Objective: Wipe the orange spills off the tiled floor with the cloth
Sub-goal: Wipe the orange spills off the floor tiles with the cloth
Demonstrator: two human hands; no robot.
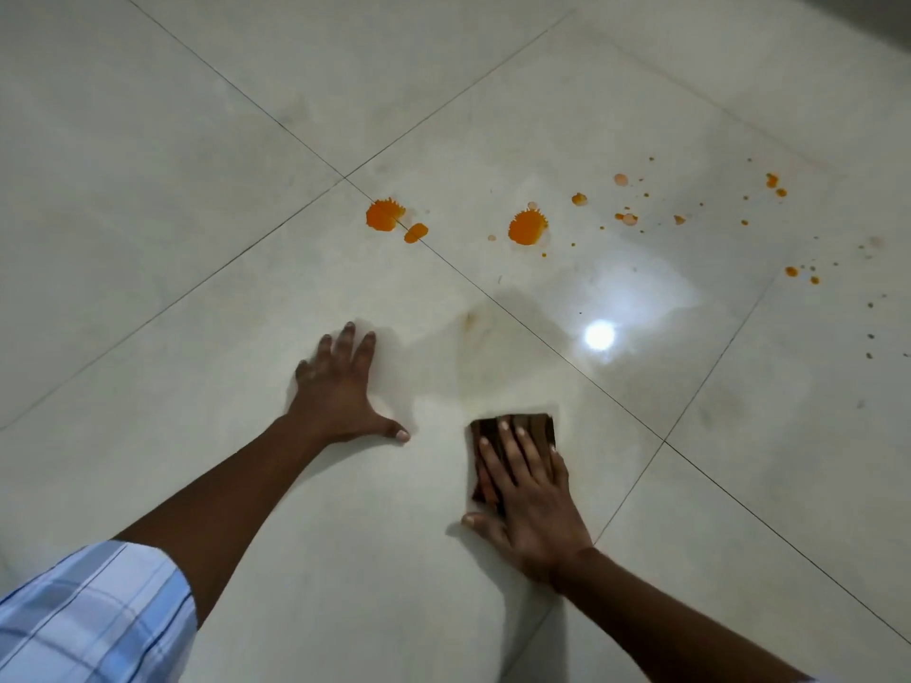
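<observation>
tiled floor [197, 140]: looking glossy and smooth, polished pale tile mirroring a bright light | grout lines [276, 119]: showing thin, dark, matt | cloth [537, 426]: appearing as matt brown striped fabric | orange spills [527, 228]: lying wet and shiny | sleeve [88, 613]: showing soft checked woven cloth

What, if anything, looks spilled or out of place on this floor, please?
Orange spills mark the tiled floor: one large splat on a tile joint, another to its right, and small droplets scattered further right. The right hand presses the cloth flat, short of them all.
</observation>
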